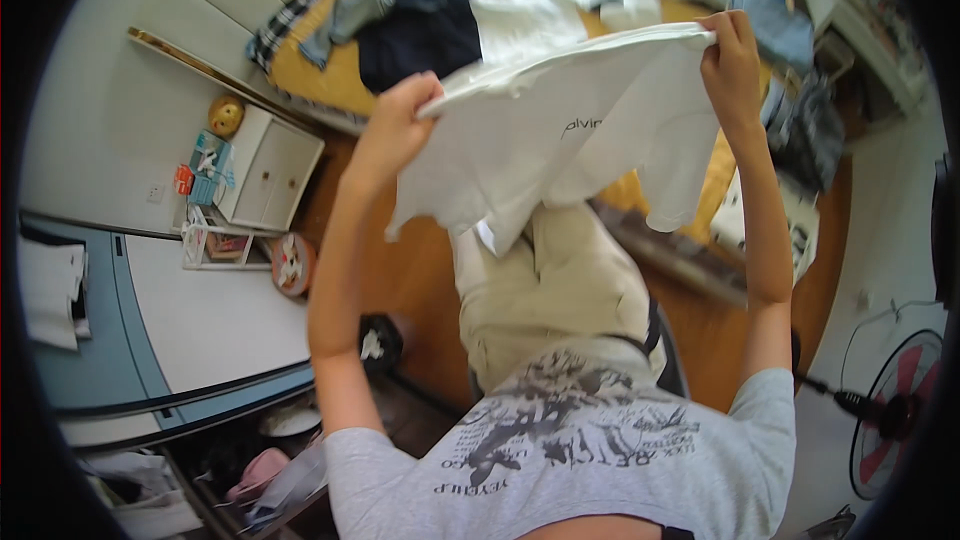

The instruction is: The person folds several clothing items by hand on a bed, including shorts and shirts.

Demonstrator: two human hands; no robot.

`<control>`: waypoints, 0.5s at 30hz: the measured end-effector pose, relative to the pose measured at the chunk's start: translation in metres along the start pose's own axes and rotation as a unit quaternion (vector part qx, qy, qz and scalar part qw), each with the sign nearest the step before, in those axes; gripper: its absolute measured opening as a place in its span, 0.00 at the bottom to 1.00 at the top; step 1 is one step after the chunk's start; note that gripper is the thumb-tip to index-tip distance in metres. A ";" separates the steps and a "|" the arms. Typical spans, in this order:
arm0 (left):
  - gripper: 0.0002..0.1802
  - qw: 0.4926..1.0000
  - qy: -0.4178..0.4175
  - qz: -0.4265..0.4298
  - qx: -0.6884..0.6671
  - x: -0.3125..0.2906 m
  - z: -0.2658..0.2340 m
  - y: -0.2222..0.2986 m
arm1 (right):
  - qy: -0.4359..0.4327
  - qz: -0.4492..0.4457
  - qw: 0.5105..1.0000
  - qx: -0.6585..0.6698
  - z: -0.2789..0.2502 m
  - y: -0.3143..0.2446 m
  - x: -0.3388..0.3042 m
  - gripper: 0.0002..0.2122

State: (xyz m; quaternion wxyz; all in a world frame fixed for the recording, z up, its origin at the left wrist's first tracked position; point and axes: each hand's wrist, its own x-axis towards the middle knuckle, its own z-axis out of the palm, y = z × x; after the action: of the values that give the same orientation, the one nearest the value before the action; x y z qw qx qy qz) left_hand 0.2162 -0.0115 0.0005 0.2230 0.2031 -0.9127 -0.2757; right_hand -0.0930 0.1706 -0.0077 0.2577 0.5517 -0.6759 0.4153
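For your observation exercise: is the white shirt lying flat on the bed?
No, both hands, left and right, hold the white shirt up.

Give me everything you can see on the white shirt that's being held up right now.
The white T-shirt looks like thin, soft cotton with short sleeves and small dark print near its middle. It is held up in the air, spread wide and sagging, its lower folds hanging in front of the person's beige trousers. The left hand grips its left edge and the right hand pinches its upper right corner. Nothing else touches it; a clothes-strewn bed lies beyond.
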 end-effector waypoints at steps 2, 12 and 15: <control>0.04 0.993 0.077 0.068 0.054 0.044 -0.037 0.022 | 0.122 -0.061 0.978 -0.158 -0.018 0.017 0.050 0.08; 0.10 0.831 0.410 0.325 0.191 0.110 -0.144 0.140 | 0.337 -0.046 0.916 -0.215 -0.142 0.004 0.170 0.05; 0.06 0.738 0.472 0.355 0.328 0.117 -0.151 0.134 | 0.343 -0.046 0.889 -0.300 -0.170 0.009 0.163 0.07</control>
State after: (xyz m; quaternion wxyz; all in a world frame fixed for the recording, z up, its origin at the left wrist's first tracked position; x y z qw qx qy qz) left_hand 0.1662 -0.0293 0.2277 0.6263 0.0288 -0.7306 0.2706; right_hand -0.1623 0.2283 0.2103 0.6460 0.3016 -0.6113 0.3435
